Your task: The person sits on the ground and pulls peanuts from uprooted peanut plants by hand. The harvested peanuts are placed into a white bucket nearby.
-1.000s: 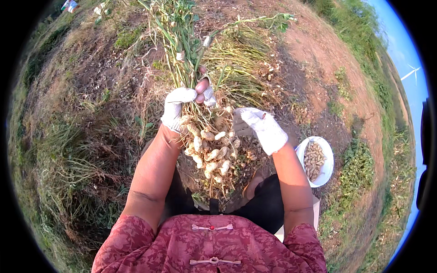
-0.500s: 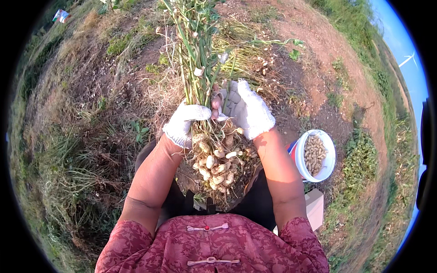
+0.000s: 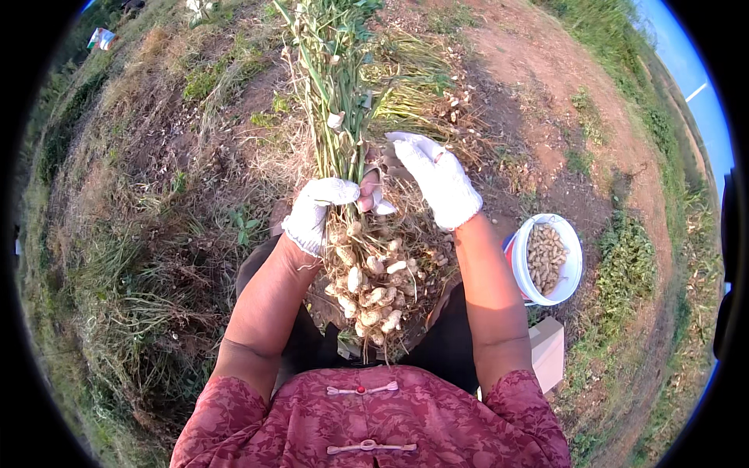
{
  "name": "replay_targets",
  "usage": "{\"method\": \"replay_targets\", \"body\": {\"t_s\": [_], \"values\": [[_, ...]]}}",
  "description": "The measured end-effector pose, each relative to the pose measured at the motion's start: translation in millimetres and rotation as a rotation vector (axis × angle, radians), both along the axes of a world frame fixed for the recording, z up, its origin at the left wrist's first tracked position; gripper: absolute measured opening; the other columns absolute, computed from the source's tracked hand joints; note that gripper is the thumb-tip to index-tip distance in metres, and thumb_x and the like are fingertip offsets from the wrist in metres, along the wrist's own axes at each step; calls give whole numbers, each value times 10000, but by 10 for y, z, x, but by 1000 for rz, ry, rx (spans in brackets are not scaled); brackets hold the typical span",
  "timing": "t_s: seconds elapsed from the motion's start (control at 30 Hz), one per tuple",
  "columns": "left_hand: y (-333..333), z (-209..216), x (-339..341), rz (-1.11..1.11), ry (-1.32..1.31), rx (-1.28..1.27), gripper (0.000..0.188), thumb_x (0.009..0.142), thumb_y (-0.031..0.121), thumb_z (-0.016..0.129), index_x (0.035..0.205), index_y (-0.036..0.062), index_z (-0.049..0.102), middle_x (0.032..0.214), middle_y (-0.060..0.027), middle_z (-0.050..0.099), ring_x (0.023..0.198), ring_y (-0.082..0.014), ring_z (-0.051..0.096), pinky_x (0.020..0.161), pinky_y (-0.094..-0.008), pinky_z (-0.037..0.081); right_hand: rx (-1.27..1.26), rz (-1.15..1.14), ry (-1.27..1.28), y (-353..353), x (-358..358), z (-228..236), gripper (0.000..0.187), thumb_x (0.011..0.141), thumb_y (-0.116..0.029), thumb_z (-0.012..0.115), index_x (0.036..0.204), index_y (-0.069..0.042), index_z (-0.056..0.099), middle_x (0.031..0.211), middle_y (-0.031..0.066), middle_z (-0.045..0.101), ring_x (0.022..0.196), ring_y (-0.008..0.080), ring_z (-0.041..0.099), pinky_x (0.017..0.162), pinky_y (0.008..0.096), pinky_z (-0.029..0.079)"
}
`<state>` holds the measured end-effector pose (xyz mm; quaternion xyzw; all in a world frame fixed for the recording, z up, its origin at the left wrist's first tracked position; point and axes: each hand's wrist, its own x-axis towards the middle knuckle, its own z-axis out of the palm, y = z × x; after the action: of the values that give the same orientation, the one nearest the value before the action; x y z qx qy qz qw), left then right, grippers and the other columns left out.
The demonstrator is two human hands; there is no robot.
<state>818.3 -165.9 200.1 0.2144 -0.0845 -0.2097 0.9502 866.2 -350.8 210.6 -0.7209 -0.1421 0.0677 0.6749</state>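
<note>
A bundle of peanut plants [image 3: 337, 117] stands upright between my arms, its leafy stems pointing away from me. My left hand [image 3: 316, 212], in a white glove with bare fingertips showing, is closed around the stems just above the roots. Below that grip, a cluster of pale peanut pods [image 3: 374, 290] hangs among tangled roots, nearest my body. My right hand [image 3: 443, 186], also white-gloved, is raised to the right of the bundle, apart from the stems. Its fingers are stretched and slightly curved, with nothing seen in them; the palm side is partly hidden.
To my right stands a white bucket [image 3: 575, 269] partly filled with picked peanuts [image 3: 546, 256]. A cardboard-coloured box [image 3: 548, 355] sits nearer me, beside my right leg. More pulled peanut plants [image 3: 417, 74] lie ahead on the soil. Dry weeds [image 3: 140, 312] cover the left.
My right hand has moved away from the stems, to the right. My left hand keeps its grip on the peanut plants. The view has shifted slightly.
</note>
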Motion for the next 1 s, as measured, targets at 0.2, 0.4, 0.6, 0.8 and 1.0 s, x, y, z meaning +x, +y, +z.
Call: {"method": "replay_targets", "body": {"t_s": [0.2, 0.4, 0.6, 0.8, 1.0], "values": [[329, 54, 66, 38, -45, -271, 471, 763, 136, 602, 1214, 33, 516, 733, 4, 459, 640, -126, 435, 651, -310, 373, 234, 95, 371, -123, 19, -333, 408, 945, -348, 593, 1179, -14, 618, 1071, 70, 656, 991, 171, 627, 849, 310, 526], [476, 160, -148, 105, -85, 37, 549, 744, 178, 668, 1234, -4, 502, 744, -50, 506, 618, -167, 493, 599, -344, 425, -388, 69, -116, 31, -40, -207, 360, 888, -324, 605, 1129, -61, 654, 1166, 141, 640, 1120, 279, 585, 960, 364, 448], [486, 477, -432, 114, -113, 126, 579, 717, 179, 685, 1214, -39, 483, 689, -75, 504, 586, -182, 521, 585, -349, 493, -948, 398, -1107, 464, 120, -315, 356, 881, -312, 579, 1183, -126, 600, 1215, 69, 595, 1181, 257, 509, 1024, 378, 395], [1048, 1284, -523, 261, -422, 99, 640, 745, 181, 693, 1269, -27, 389, 730, -56, 523, 540, -138, 507, 516, -323, 453, -1384, 432, -497, 376, 607, -919, 533, 863, -398, 578, 1325, -141, 512, 1421, 89, 400, 1221, 301, 448, 1026, 440, 392], [2274, 2141, -741, 449, -886, 82, 632, 731, 5, 738, 1238, -4, 362, 799, -19, 535, 606, -109, 539, 603, -261, 470, -1558, 569, 139, 5, 391, -1708, 550, 869, -418, 572, 1358, -179, 491, 1399, 114, 483, 1248, 328, 490, 1050, 446, 406]]}}
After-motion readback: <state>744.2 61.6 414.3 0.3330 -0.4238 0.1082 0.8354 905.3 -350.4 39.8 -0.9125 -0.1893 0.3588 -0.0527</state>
